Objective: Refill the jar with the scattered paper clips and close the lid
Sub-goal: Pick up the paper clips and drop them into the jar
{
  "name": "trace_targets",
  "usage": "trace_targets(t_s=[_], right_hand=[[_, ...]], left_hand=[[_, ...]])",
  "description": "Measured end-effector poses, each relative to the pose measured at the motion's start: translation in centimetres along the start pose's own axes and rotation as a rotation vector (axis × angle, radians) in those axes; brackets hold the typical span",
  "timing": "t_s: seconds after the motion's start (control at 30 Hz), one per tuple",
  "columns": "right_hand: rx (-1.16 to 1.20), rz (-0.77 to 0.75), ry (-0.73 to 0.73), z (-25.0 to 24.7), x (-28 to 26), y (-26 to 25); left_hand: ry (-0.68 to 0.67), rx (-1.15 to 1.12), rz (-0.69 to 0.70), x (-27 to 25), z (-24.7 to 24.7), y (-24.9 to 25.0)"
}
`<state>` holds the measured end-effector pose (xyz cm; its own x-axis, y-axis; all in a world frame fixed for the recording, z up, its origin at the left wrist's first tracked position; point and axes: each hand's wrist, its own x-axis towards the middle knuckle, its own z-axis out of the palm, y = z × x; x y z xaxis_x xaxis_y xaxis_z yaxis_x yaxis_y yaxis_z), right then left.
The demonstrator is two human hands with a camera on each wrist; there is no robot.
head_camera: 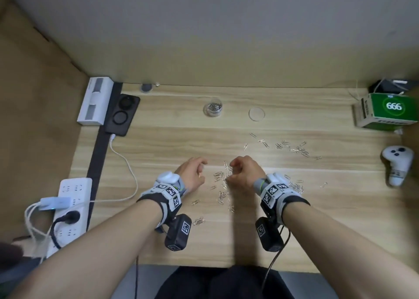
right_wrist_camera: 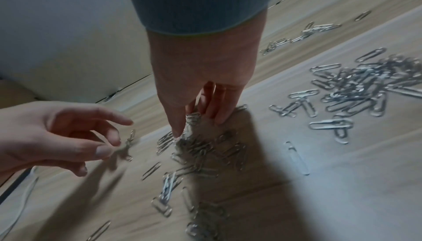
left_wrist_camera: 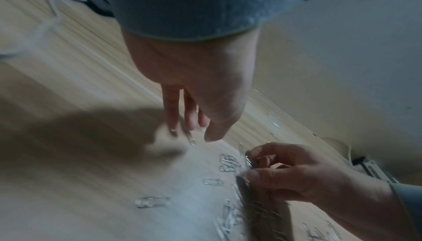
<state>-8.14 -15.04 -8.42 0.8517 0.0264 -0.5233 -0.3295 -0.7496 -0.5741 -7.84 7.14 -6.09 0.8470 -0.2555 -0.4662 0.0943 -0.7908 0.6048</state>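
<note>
- Far left of bench: white power strip with plugs in it, black phone on a white cable, white box at the back edge.
- My left hand sits left of the near pile, fingers loosely curved and spread, holding nothing; from the right wrist view the thumb and fingertips hover just beside a few clips.
- Jar stands upright toward the back, left of centre, open, with some clips already inside.
- Paper clips lie scattered between and in front of both hands.
- Lid lies flat right of the jar, apart from it.
- My right hand is curled tight, thumb and fingers pinching a small bunch of clips lifted from the near pile; fingertips touch the bench.
- More clips trail off to the right behind that hand, another cluster just beside my right wrist.
- Far right: green carton, white controller.
</note>
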Motion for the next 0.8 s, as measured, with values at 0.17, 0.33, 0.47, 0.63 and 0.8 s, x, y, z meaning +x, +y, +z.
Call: trace_targets(t_s=[0.17,0.33,0.47,0.63,0.8], right_hand=[[-0.109,-0.103,-0.027,3.0,-0.3,-1.9],[-0.221,-0.194,-0.028,5.1,-0.7,-3.5],[-0.23,-0.193,-0.064,5.7,-0.8,-4.2],[-0.11,-0.123,0.029,4.8,-2.0,-3.8],[0.009,-0.008,0.097,3.0,-3.6,-0.8]], left_hand=[[0.053,0.042,-0.049,-2.7,-0.8,-3.4],[0.056,0.005,-0.066,-5.7,0.8,-6.4],[0.074,-0.009,-0.072,-6.9,1.4,-7.5],[0.005,-0.008,-0.035,-7.2,2.4,-6.8],[-0.07,0.072,0.056,-5.1,3.6,-4.4]])
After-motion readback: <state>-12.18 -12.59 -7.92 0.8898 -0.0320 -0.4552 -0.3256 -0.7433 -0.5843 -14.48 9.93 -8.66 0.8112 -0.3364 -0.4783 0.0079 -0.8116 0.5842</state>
